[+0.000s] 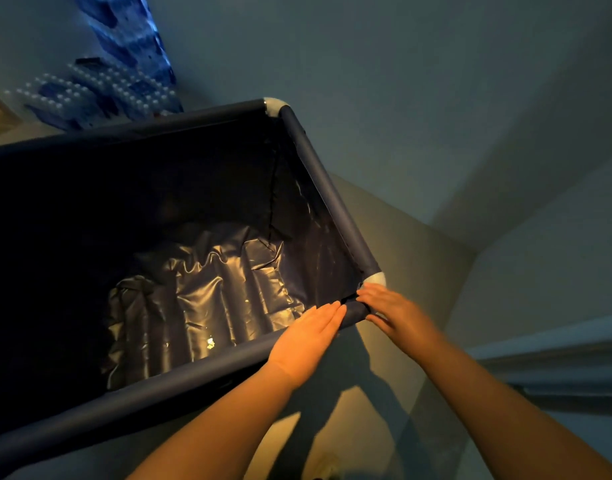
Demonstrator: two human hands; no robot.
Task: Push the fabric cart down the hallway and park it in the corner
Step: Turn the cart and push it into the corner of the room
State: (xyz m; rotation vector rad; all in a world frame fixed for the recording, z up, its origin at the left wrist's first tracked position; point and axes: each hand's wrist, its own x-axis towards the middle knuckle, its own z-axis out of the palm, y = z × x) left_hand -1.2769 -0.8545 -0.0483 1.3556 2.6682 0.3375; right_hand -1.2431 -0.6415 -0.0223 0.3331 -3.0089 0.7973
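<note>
The fabric cart point(328, 195) is a deep dark-blue bin on a tube frame with white corner joints; it fills the left and middle of the head view. Its inside holds only a wrinkled, shiny liner. My left hand point(306, 336) lies flat on the near rim, fingers straight and together, close to the near right corner. My right hand point(392, 311) rests on that same corner, fingers curled over the rim beside the white joint. The two hands are almost touching.
Stacked packs of water bottles point(100, 91) in blue wrap stand against the wall beyond the cart's far left side. A pale wall runs along the right, with a baseboard point(553, 362) at lower right. A strip of lit floor point(401, 237) lies between cart and wall.
</note>
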